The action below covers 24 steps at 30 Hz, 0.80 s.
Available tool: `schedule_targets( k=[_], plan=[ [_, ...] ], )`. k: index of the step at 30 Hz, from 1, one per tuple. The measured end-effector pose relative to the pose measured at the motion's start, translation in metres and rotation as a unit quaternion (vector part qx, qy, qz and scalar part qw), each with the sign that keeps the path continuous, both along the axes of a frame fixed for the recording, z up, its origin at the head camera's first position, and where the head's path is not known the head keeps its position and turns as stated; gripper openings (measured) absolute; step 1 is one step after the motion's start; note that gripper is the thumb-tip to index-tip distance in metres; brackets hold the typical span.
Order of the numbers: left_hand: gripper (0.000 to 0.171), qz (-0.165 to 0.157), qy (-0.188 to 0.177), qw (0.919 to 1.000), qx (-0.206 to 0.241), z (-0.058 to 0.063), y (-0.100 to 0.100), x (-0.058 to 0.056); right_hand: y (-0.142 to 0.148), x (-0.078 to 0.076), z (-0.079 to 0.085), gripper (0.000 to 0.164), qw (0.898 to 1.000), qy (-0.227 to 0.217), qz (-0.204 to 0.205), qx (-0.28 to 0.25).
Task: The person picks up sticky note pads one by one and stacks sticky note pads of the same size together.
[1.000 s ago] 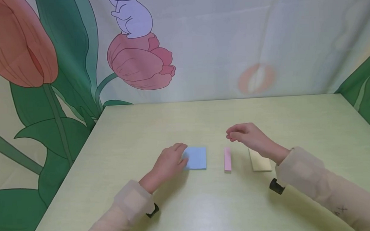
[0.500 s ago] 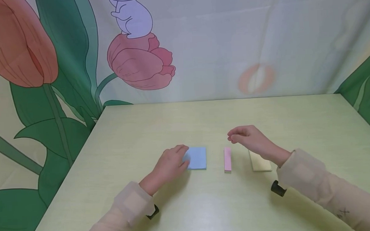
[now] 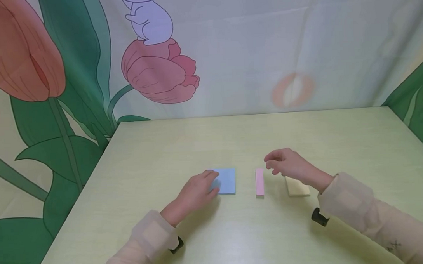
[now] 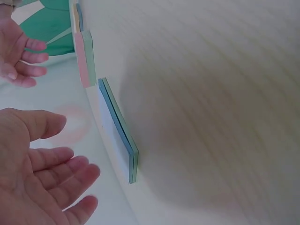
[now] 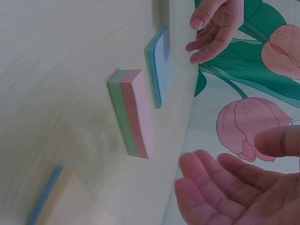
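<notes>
A blue square sticky note pad (image 3: 228, 182) lies flat on the table; the left wrist view shows a green layer under its blue one. My left hand (image 3: 197, 191) hovers over the pad's left side, fingers loosely bent and apart from it. To the right lies a narrow sticky note pad (image 3: 259, 182), pink over green in the right wrist view (image 5: 133, 115). Beyond it is a pale yellow pad (image 3: 298, 187) with a blue layer beneath, partly covered by my right hand (image 3: 290, 165). That hand is in the air, fingers relaxed, holding nothing.
The pale table (image 3: 184, 140) reaches back to a hanging cloth (image 3: 237, 61) printed with tulips and a rabbit. Dark wrist devices (image 3: 320, 217) sit under both sleeves.
My left hand has shifted slightly right and nearer me over the blue pad. My right hand has drifted right and nearer me, its thumb now more apart from the fingers. The pads stay put.
</notes>
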State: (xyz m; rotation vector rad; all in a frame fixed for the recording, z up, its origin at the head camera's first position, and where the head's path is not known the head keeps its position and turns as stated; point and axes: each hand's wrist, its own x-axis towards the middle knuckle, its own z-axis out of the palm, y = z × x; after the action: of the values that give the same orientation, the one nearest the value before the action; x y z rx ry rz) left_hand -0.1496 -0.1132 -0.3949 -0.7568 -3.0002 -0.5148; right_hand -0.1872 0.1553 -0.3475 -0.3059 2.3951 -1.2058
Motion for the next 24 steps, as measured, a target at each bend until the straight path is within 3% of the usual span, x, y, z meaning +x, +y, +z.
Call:
schedule_targets(
  k=[5, 10, 17, 24],
  plan=[
    [0.035, -0.034, -0.043, 0.9985, 0.003, -0.003, 0.006, 0.004, 0.004, -0.003, -0.014, 0.035, 0.999, -0.037, 0.01, 0.02],
    [0.034, -0.069, -0.046, 0.9965, -0.012, -0.004, 0.016, 0.009, 0.004, -0.004, -0.026, 0.034, 0.999, -0.044, 0.014, 0.008],
    [0.038, -0.097, -0.088, 0.9903, -0.045, -0.007, 0.03, 0.015, 0.001, -0.001, -0.036, 0.037, 0.998, -0.066, -0.004, -0.005],
    [0.041, -0.121, -0.1, 0.9852, -0.07, -0.012, 0.044, 0.018, 0.003, -0.001, -0.045, 0.038, 0.996, -0.079, -0.004, -0.028]
  ],
)
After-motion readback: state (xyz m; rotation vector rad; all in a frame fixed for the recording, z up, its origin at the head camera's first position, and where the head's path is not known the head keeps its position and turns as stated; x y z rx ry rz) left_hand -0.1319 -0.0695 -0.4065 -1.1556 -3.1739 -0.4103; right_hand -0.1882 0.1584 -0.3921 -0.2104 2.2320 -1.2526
